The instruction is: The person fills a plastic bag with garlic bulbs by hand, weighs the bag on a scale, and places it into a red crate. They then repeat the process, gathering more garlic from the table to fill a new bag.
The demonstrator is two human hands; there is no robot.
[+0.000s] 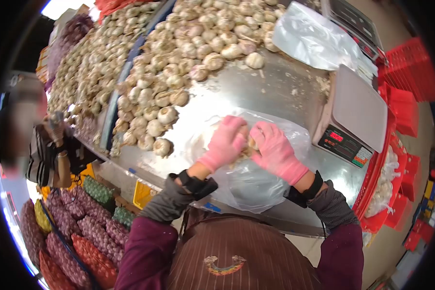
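Beneath the left grip [227,141] and right grip [276,151], the metal tabletop [285,87] leaves room ahead, its near edge behind them. A garlic heap [212,29] limits reach ahead-left; a clear bag [253,188] spreads directly below; a scale [360,111] bounds the right. Both grips close on a half-hidden piece [250,143], seemingly garlic; steadying it low over the plastic should guard against drops

One pink-gloved left hand [227,140] and one right hand [275,151] are working over one bench [285,79], one plastic bag [253,191] is lying beneath them, two scales [357,108] [352,21] are standing alongside, two garlic heaps [203,34] [84,75] are holding uncountable bulbs [254,60], one other person [39,157] is showing.
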